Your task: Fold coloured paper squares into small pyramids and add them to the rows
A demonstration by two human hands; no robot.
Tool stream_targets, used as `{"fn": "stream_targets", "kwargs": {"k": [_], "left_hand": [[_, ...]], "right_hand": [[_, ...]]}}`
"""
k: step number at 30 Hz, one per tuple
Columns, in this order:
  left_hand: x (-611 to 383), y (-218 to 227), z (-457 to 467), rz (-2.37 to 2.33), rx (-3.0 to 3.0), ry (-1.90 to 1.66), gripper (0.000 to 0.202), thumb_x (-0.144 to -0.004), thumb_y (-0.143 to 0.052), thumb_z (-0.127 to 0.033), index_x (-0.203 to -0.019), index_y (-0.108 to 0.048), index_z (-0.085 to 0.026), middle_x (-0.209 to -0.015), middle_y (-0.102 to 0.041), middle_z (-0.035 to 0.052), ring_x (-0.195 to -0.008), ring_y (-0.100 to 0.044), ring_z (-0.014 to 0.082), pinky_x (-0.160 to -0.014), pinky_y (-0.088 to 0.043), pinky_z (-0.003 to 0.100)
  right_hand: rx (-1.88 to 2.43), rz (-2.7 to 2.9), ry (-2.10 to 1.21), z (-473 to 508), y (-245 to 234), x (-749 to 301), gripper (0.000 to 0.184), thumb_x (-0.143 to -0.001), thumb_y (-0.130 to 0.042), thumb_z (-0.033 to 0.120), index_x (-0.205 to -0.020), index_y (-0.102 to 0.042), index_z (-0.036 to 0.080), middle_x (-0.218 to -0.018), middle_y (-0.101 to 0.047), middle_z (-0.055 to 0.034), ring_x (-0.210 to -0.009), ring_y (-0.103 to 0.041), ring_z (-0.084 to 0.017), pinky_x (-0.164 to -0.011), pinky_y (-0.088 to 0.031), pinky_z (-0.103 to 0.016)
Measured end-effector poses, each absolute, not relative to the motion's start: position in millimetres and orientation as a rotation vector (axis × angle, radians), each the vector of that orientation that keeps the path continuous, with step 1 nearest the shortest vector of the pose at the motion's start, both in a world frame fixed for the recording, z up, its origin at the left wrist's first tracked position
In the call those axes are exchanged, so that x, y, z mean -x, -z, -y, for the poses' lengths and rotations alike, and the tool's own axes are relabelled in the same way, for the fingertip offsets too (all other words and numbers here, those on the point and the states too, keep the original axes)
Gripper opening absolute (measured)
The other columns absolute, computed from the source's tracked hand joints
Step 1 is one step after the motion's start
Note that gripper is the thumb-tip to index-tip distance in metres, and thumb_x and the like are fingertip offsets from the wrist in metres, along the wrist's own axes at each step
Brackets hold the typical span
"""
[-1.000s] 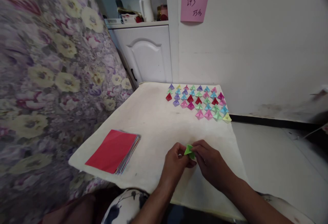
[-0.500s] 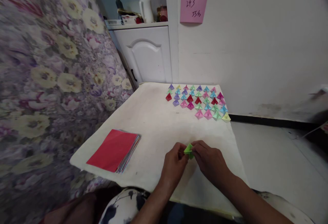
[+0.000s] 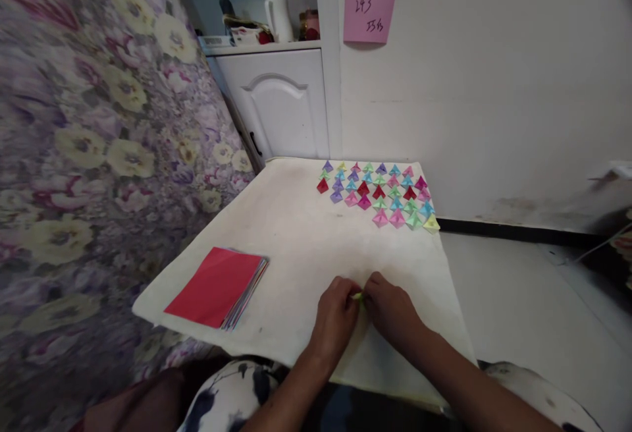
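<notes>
Between my two hands is a small folded green paper piece [image 3: 357,296], just above the near part of the table. My left hand [image 3: 338,307] pinches it from the left with thumb and fingers. From the right, my right hand [image 3: 388,303] grips it too, fingers bent and pressed together. Most of the paper is covered by my fingers; only a thin bright-green strip shows. Farther back lie rows of folded paper pieces [image 3: 378,193] in pink, red, green, blue, purple and yellow, all much alike in shape.
A stack of square paper, red sheet [image 3: 214,287] on top, lies at the table's left. The cream-covered table [image 3: 291,234] meets the wall behind. A floral curtain [image 3: 118,155] hangs left. A white jug [image 3: 279,16] stands on the shelf. A pink note [image 3: 371,5] is on the wall.
My fingers have closed further over the green paper, and its flared shape has narrowed to a thin strip. The right hand has shifted slightly left. The view has moved a little.
</notes>
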State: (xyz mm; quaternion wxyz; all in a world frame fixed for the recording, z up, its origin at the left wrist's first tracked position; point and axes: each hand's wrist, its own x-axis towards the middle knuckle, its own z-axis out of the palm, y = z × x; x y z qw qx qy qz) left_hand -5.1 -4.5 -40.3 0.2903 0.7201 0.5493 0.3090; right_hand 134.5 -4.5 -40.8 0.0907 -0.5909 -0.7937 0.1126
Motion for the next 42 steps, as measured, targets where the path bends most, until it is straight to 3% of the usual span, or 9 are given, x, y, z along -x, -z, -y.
{"fn": "stream_targets", "kwargs": {"k": [12,25,29,33,42], "left_hand": [[1,39,9,-1.523,-2.134,-0.66,0.014,-0.077,-0.043,-0.011,-0.073,-0.053,-0.02,-0.076,-0.053,0.0008,-0.07,-0.051,0.0149,-0.063,-0.035,0.025],[22,32,10,-1.552,-1.996,-0.688,0.014,-0.073,-0.042,-0.01,-0.069,-0.051,-0.02,-0.065,-0.054,-0.0013,-0.06,-0.049,0.0136,-0.056,-0.031,0.023],[16,29,12,-1.537,-1.895,-0.717,0.005,-0.076,-0.047,-0.02,-0.073,-0.05,-0.021,-0.064,-0.054,-0.0022,-0.058,-0.05,0.0136,-0.055,-0.031,0.023],[4,32,7,-1.687,-1.874,-0.67,0.011,-0.079,-0.048,-0.032,-0.076,-0.049,-0.021,-0.066,-0.056,-0.002,-0.059,-0.051,0.0136,-0.054,-0.03,0.023],[3,38,1,-1.787,-1.925,-0.459,0.003,-0.076,-0.047,-0.021,-0.074,-0.049,-0.022,-0.073,-0.059,-0.001,-0.064,-0.051,0.0135,-0.053,-0.027,0.023]], "right_hand": [[1.791,2.328,-0.312,3,43,-136,0.016,-0.082,-0.045,0.017,-0.076,-0.06,0.02,-0.087,-0.056,-0.0011,-0.064,-0.057,-0.011,-0.052,-0.029,-0.023],[1.761,2.318,-0.315,2,38,-136,0.017,-0.082,-0.046,0.018,-0.073,-0.06,0.019,-0.084,-0.056,-0.0011,-0.063,-0.057,-0.011,-0.052,-0.028,-0.023],[1.779,2.334,-0.332,2,36,-135,0.016,-0.082,-0.047,0.019,-0.076,-0.062,0.019,-0.085,-0.056,-0.002,-0.065,-0.059,-0.012,-0.052,-0.029,-0.023],[1.813,2.342,-0.326,2,37,-134,0.019,-0.084,-0.045,0.022,-0.074,-0.061,0.019,-0.086,-0.056,-0.0019,-0.063,-0.057,-0.011,-0.051,-0.028,-0.023],[1.785,2.333,-0.321,0,41,-136,0.019,-0.083,-0.044,0.02,-0.073,-0.06,0.019,-0.085,-0.056,-0.0012,-0.062,-0.056,-0.011,-0.051,-0.025,-0.024]]}}
